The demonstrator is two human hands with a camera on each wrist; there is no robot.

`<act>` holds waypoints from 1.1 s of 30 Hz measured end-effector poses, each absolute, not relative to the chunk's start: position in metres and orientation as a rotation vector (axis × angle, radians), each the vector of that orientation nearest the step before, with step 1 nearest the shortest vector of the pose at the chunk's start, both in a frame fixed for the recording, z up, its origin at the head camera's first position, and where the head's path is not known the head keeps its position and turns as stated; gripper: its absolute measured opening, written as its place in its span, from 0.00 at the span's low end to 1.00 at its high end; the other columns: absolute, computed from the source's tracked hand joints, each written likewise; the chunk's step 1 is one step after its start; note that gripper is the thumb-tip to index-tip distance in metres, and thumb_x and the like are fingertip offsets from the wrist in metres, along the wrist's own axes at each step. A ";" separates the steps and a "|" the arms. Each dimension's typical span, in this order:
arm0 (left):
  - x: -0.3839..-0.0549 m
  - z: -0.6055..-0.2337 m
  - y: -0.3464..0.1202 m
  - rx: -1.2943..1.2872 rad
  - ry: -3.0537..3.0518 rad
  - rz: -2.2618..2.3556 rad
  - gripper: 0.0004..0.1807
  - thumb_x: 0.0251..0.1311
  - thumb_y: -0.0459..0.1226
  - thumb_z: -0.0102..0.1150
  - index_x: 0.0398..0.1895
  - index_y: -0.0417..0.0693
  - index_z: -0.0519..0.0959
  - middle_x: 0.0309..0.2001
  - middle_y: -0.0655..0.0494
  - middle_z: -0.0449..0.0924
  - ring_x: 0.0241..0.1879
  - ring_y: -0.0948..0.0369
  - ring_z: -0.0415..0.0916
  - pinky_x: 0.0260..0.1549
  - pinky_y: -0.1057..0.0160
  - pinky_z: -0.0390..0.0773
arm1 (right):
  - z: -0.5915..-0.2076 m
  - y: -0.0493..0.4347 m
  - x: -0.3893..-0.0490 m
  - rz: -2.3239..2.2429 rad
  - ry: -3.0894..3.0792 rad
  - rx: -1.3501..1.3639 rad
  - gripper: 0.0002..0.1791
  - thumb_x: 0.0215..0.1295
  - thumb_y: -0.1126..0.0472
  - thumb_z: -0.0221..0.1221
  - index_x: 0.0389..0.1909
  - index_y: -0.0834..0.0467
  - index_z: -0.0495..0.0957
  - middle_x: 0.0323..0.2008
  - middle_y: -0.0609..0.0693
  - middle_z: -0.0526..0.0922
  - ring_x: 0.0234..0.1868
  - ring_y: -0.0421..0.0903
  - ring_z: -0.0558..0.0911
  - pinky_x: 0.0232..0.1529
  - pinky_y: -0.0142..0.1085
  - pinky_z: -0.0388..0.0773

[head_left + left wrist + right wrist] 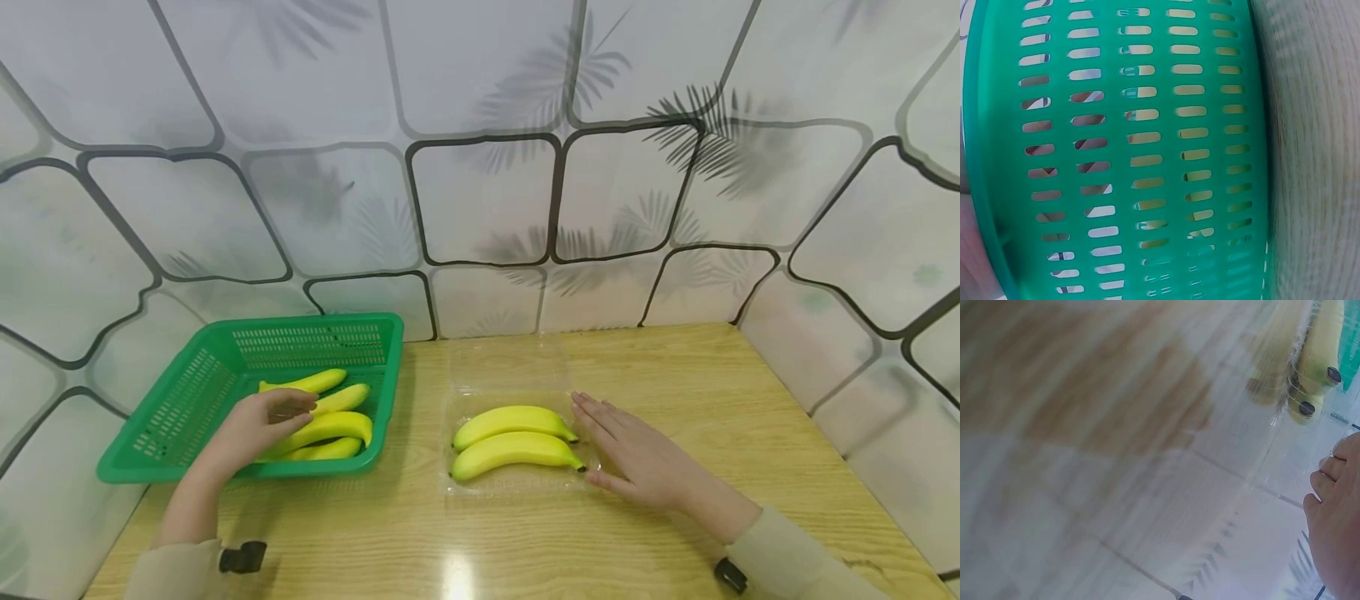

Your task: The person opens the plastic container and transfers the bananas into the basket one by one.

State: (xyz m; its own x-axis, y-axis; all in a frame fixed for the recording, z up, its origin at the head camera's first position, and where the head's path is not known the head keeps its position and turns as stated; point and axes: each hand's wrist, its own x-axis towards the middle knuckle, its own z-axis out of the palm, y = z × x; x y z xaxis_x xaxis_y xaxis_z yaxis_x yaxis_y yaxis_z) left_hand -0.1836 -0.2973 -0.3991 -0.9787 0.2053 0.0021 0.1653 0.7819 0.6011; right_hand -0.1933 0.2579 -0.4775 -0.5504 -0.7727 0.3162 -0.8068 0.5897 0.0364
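Observation:
My left hand [255, 425] reaches over the near rim of the green basket [393, 358], thumb apart from the fingers, with no fruit visibly held. Just beyond its fingertips lie several yellow bananas [330, 427] inside the basket. In the left wrist view the perforated basket wall [1110, 150] hides most of that hand. Side by side, two bananas [517, 454] rest in a clear plastic clamshell box [517, 486], its lid [510, 362] folded back. My right hand [645, 458] stays at the box's right edge, fingers extended; the right wrist view shows its fingers [1329, 475] near the banana tips.
A wooden table [360, 533] carries both basket and box. Behind it and on both sides stand pale walls [487, 200] with a stone-outline and leaf pattern. Dark straps with small devices [242, 557] sit at both sleeve cuffs.

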 end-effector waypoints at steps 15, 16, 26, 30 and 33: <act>-0.182 -0.396 -0.295 0.288 2.905 0.975 0.20 0.77 0.39 0.61 0.64 0.36 0.82 0.61 0.38 0.85 0.58 0.41 0.85 0.54 0.46 0.88 | -0.479 0.258 -0.193 0.148 -2.521 1.290 0.46 0.78 0.40 0.56 0.83 0.65 0.55 0.81 0.66 0.62 0.78 0.62 0.67 0.86 0.28 0.29; -0.182 -0.396 -0.295 0.290 2.904 0.981 0.20 0.77 0.39 0.61 0.64 0.36 0.82 0.61 0.37 0.85 0.58 0.41 0.85 0.54 0.46 0.88 | -0.479 0.258 -0.193 0.148 -2.523 1.289 0.47 0.78 0.40 0.56 0.84 0.65 0.53 0.81 0.66 0.62 0.78 0.62 0.67 0.86 0.28 0.29; -0.178 -0.391 -0.287 0.294 2.930 1.020 0.19 0.77 0.40 0.61 0.64 0.40 0.82 0.61 0.40 0.86 0.60 0.42 0.84 0.55 0.47 0.88 | -0.476 0.257 -0.193 0.152 -2.515 1.291 0.50 0.73 0.43 0.63 0.84 0.65 0.53 0.80 0.66 0.64 0.78 0.62 0.68 0.86 0.28 0.30; -0.178 -0.388 -0.281 0.327 2.958 1.019 0.17 0.77 0.38 0.61 0.62 0.40 0.83 0.60 0.41 0.86 0.58 0.42 0.85 0.56 0.43 0.87 | -0.477 0.258 -0.193 0.153 -2.508 1.290 0.49 0.73 0.43 0.64 0.82 0.67 0.56 0.80 0.67 0.64 0.77 0.63 0.69 0.86 0.28 0.30; -0.176 -0.386 -0.277 0.357 2.973 1.022 0.16 0.77 0.38 0.61 0.62 0.41 0.84 0.60 0.42 0.87 0.58 0.42 0.85 0.56 0.45 0.87 | -0.478 0.257 -0.193 0.158 -2.496 1.286 0.46 0.76 0.41 0.60 0.80 0.69 0.60 0.79 0.67 0.65 0.77 0.63 0.70 0.86 0.28 0.31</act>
State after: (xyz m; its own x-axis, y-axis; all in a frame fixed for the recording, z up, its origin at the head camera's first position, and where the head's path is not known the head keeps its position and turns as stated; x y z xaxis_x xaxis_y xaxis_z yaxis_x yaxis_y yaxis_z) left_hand -0.1760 -0.2774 -0.3855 -0.9743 0.2047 0.0936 0.2190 0.7661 0.6043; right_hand -0.1927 0.2574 -0.4780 -0.5391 -0.7720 0.3367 -0.8082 0.5866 0.0511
